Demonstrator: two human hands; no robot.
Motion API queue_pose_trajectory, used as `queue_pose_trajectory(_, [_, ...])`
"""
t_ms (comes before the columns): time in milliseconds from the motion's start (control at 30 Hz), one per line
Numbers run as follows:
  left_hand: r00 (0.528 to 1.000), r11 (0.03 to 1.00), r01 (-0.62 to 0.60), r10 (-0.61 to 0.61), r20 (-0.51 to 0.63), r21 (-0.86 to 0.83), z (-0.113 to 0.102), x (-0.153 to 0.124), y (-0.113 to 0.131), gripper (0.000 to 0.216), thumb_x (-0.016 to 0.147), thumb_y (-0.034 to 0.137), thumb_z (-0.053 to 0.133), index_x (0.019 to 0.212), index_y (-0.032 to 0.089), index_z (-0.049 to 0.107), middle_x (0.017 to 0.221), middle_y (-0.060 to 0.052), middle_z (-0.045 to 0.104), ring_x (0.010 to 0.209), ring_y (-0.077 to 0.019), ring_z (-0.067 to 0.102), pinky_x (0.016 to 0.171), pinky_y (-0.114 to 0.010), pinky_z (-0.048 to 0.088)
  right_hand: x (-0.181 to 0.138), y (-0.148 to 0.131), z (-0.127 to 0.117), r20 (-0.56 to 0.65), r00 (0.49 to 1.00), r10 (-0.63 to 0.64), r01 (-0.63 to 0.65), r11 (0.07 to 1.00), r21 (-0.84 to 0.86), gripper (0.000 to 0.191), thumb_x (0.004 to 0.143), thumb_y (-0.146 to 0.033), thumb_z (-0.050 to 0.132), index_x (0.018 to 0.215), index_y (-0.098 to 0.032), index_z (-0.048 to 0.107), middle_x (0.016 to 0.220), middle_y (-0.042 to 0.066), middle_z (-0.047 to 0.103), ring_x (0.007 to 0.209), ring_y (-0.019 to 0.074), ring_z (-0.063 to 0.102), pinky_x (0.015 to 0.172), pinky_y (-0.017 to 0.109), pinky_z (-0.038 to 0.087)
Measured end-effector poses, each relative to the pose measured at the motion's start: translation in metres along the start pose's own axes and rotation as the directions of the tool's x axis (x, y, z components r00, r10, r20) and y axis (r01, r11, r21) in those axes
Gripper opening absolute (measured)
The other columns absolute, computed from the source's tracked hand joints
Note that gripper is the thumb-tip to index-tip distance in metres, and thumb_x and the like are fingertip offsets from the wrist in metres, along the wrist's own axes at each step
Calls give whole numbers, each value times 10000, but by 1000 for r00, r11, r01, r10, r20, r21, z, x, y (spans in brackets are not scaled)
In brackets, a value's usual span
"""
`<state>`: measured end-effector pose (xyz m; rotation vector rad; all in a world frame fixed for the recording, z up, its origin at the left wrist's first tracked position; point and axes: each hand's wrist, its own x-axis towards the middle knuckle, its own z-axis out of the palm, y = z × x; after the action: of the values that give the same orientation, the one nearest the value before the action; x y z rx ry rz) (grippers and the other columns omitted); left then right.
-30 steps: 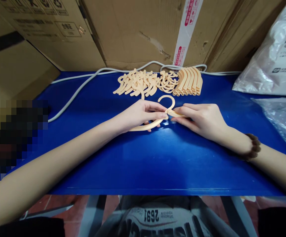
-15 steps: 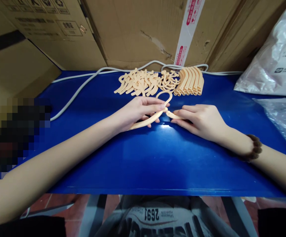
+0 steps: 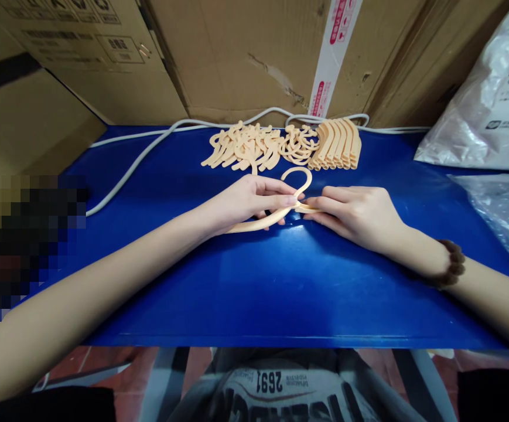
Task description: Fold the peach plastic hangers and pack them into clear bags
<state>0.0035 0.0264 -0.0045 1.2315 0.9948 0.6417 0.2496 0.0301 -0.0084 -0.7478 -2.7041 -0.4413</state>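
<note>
Over the middle of the blue table, my left hand (image 3: 258,200) is closed on a cream plastic hanger piece. Its curved left arm (image 3: 258,224) runs under the palm, and a hook (image 3: 306,177) rises above the fingertips. My right hand (image 3: 359,217), a brown band at its wrist, pinches a second cream hanger arm (image 3: 310,208), mostly covered by the fingers. The inner end of that arm meets the base of the hook at my left fingertips; whether the parts are locked together I cannot tell.
Behind the hands lie a pile of cream curved pieces (image 3: 241,146), a cluster of hooks (image 3: 299,145) and a stack of hanger arms (image 3: 338,143). A white cable (image 3: 144,155) runs along cardboard boxes (image 3: 236,64). Plastic bags (image 3: 465,126) sit at the right.
The gap between the right-hand hanger arm and the hook base has closed. The hook has tipped slightly rightward, and its opening now shows at the left.
</note>
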Motion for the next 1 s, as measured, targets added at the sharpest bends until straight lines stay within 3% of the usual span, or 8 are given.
queue_pose_trajectory(200, [999, 999, -30, 29, 42, 17, -3, 0, -1, 151, 877, 221, 752, 1020, 170, 759, 816, -8, 764, 669, -65, 671, 577, -131, 468, 1, -2, -2, -29, 999, -36, 36, 999, -5, 413, 1082, -429, 425, 1057, -190, 760, 774, 11, 683, 650, 124, 597, 568, 281, 329])
queue_pose_trajectory(667, [998, 999, -31, 32, -46, 13, 2, 1, -1, 91, 849, 171, 733, 934, 140, 720, 835, -45, 764, 781, -139, 722, 624, -206, 547, -1, 0, 0, 30, 999, -19, 17, 997, 73, 489, 1088, -482, 381, 1134, -185, 767, 745, 4, 659, 594, 100, 563, 526, 284, 270])
queue_pose_trajectory(900, [999, 999, -42, 42, -26, 17, 4, -1, 0, 70, 860, 166, 727, 916, 129, 705, 745, -13, 743, 600, -70, 642, 568, -164, 472, -1, -1, 1, 73, 997, -15, 7, 995, 101, 533, 1096, -494, 338, 1109, -177, 766, 738, 6, 641, 575, 95, 525, 526, 282, 258])
queue_pose_trajectory(1000, [999, 999, -44, 45, -31, 20, 4, -1, 1, 73, 853, 169, 729, 912, 134, 701, 759, -13, 743, 635, -82, 659, 579, -171, 473, 0, -3, -1, 87, 996, 23, -37, 985, 169, 537, 1092, -504, 340, 1101, -179, 767, 735, 9, 641, 572, 94, 521, 527, 276, 258])
